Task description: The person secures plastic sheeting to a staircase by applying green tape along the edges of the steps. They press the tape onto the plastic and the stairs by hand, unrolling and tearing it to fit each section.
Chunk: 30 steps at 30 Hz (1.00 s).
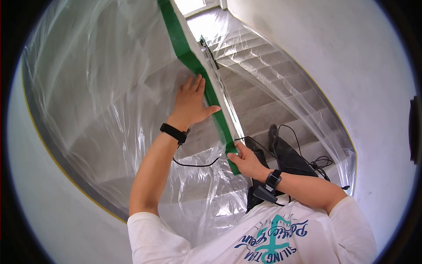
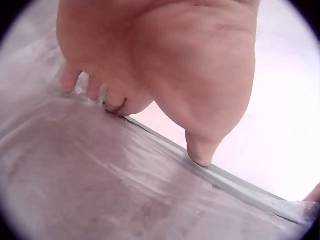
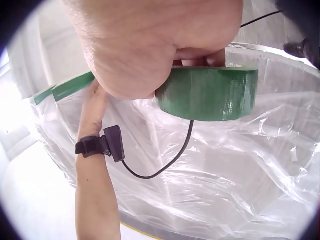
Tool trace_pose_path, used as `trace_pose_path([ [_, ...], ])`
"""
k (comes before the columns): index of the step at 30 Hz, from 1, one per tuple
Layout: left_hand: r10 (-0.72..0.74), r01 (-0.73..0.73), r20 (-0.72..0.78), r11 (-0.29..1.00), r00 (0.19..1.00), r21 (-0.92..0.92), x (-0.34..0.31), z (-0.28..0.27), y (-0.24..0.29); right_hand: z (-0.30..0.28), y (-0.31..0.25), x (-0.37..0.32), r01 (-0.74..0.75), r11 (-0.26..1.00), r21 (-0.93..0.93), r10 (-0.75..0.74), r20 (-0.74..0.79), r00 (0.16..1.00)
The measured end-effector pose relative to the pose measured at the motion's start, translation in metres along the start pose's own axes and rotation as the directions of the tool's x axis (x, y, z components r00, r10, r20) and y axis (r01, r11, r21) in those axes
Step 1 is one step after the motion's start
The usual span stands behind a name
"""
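A strip of green tape runs along the top edge of a low stair wall, with clear plastic film hanging from it. My left hand lies on the strip, fingers extended and thumb spread; in the left wrist view the fingertips and thumb of that hand touch the film-covered edge. Lower along the strip, my right hand grips the tape roll. The right wrist view shows the green roll under the right hand, whose fingers reach inside its ring.
Film-covered stairs curve down on the far side of the wall. A black cable lies coiled near my legs, and another cable hangs from the left wristband. White walls flank the stairs.
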<state>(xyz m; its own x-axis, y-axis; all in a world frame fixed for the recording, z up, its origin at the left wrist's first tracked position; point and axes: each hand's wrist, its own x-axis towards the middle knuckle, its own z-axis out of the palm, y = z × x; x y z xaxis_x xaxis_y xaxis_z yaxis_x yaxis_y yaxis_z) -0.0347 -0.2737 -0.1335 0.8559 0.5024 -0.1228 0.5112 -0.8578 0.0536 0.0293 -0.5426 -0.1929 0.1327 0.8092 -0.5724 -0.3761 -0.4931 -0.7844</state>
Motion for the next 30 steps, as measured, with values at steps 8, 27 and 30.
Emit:
trace_pose_path([
  [8, 0.089, -0.099, -0.173, 0.994, 0.981, -0.051, 0.011, 0.014, -0.005, -0.002, 0.004, 0.000, 0.009, 0.999, -0.048, -0.009, -0.007, 1.000],
  [27, -0.303, 0.108, -0.150, 0.690, 0.941, -0.716, 0.023, 0.016, -0.036, 0.004, -0.021, -0.012, -0.093, 0.976, 0.195, 0.085, 0.048, 0.995],
  [30, -0.386, 0.059, -0.184, 0.539, 0.904, -0.840, 0.027, 0.034, -0.040, -0.001, -0.008, -0.003, -0.016, 0.997, 0.075, 0.014, 0.035, 0.999],
])
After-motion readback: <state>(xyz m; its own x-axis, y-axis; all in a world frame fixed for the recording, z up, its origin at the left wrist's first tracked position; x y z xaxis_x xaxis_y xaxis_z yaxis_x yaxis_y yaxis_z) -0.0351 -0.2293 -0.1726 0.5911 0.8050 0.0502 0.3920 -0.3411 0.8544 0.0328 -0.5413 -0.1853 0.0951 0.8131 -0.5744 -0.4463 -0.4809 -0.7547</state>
